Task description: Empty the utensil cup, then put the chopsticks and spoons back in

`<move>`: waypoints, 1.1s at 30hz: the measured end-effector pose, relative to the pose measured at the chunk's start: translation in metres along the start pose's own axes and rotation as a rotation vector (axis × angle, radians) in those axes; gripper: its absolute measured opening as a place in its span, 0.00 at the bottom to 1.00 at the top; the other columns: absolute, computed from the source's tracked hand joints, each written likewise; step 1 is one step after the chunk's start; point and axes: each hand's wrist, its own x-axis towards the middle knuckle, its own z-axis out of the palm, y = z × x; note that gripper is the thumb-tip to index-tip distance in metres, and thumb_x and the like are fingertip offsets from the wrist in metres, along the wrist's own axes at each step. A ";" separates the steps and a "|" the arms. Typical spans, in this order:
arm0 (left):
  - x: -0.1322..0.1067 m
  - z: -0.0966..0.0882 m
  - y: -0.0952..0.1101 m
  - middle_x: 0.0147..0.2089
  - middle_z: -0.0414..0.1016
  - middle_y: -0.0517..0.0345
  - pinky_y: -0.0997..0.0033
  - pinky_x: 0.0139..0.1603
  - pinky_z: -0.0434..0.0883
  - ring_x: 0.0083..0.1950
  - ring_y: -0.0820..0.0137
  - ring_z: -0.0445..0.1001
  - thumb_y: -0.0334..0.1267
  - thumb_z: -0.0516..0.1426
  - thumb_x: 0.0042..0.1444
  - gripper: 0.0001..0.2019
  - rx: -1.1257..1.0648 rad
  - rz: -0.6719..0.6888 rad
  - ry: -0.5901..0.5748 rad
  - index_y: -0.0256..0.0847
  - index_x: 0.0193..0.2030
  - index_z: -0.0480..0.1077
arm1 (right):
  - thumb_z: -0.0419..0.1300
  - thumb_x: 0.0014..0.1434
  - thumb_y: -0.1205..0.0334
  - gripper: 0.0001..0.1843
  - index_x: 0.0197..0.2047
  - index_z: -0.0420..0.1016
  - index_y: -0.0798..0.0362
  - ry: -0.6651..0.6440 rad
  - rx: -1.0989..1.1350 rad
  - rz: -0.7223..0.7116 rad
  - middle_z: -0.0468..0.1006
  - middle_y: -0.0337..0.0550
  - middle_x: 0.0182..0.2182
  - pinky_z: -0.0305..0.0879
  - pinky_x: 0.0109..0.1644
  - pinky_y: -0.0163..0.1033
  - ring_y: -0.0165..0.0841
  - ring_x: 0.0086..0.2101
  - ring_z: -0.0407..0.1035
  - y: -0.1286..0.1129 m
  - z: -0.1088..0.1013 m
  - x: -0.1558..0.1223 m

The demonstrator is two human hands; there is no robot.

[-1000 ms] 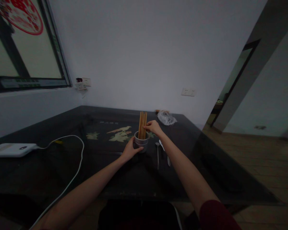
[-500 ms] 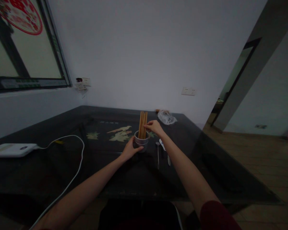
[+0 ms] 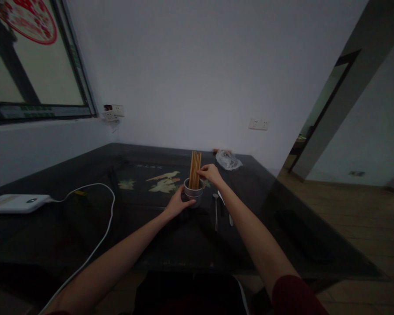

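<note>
A small metal cup (image 3: pixel 194 195) stands on the dark table (image 3: pixel 85 245) near its middle, with several wooden chopsticks (image 3: pixel 195 169) standing upright in it. My left hand (image 3: pixel 178 204) is wrapped round the cup's left side, fingers closed on it. My right hand (image 3: pixel 211 173) is at the chopsticks' right side, fingers pinched on them just above the cup's rim. A metal spoon (image 3: pixel 216 211) and a second utensil (image 3: pixel 226 207) lie flat on the table right of the cup, under my right forearm.
A white flat device (image 3: pixel 15 203) with a white cable (image 3: pixel 100 227) lies at the table's left. A crumpled clear plastic bag (image 3: pixel 228 160) sits at the far edge by the wall. Wall sockets (image 3: pixel 258 124) are behind. A doorway and wooden floor are to the right.
Both hands stay on the cup and chopsticks. The view has shifted very slightly; nothing else moved.
</note>
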 end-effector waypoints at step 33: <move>0.002 -0.003 -0.002 0.56 0.69 0.41 0.51 0.58 0.66 0.58 0.57 0.69 0.36 0.67 0.42 0.36 -0.062 -0.005 -0.047 0.37 0.58 0.58 | 0.57 0.58 0.55 0.14 0.38 0.77 0.58 0.025 0.164 -0.018 0.80 0.46 0.32 0.65 0.26 0.29 0.29 0.27 0.73 0.006 -0.014 -0.030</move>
